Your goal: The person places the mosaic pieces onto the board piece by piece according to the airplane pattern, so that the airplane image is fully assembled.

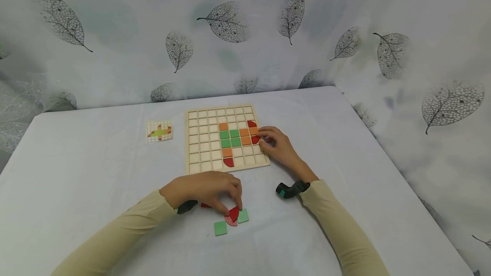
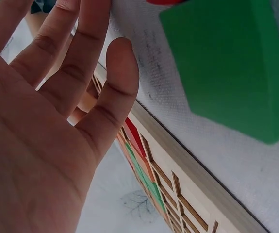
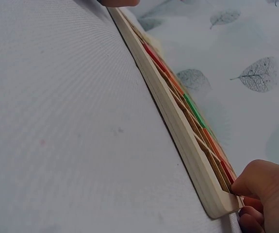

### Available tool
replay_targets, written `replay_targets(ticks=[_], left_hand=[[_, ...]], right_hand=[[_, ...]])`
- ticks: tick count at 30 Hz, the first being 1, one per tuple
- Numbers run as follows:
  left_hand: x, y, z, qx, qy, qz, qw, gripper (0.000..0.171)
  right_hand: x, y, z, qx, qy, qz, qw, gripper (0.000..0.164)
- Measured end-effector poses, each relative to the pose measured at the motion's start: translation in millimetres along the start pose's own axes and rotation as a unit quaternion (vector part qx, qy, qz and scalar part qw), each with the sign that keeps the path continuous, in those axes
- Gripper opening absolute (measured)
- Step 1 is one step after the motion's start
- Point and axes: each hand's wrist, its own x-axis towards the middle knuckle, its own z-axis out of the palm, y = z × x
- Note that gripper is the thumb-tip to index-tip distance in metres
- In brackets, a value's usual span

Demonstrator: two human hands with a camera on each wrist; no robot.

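Note:
My left hand (image 1: 211,186) is at the board's near side, its thumb and index finger pinching a red quarter-circle tile (image 1: 234,213). Under that tile lies a paler red quarter-circle piece (image 1: 231,222). Two green square tiles (image 1: 220,228) lie close by; one fills much of the left wrist view (image 2: 226,63). My right hand (image 1: 279,145) grips the right edge of the wooden grid board (image 1: 197,156), with fingertips beside a red tile (image 1: 255,139) set in it. Green (image 1: 230,138), orange (image 1: 227,152) and red tiles sit in the board's cells.
A small pattern card (image 1: 159,131) showing a coloured figure on a grid lies left of the board. Part of another red piece (image 1: 206,205) shows beside my left wrist. A white cloth (image 1: 96,161) covers the table, and a leaf-print curtain (image 1: 126,33) hangs behind.

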Motion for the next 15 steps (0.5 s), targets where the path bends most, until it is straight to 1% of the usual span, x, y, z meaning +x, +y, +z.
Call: replay_targets(ticks=[9, 12, 15], left_hand=[[1.1, 3.9, 1.2, 0.042, 0.018, -0.004, 0.9989, 0.018], [1.2, 5.6, 0.9, 0.049, 0.022, -0.010, 0.9985, 0.015], [1.1, 6.0, 1.2, 0.058, 0.034, -0.011, 0.9977, 0.013]], right_hand=[[0.1, -1.8, -0.3, 0.000, -0.002, 0.007, 1.000, 0.028], [-0.2, -2.0, -0.5, -0.002, -0.003, 0.008, 1.000, 0.028], [-0.4, -1.6, -0.6, -0.001, -0.004, 0.011, 1.000, 0.028]])
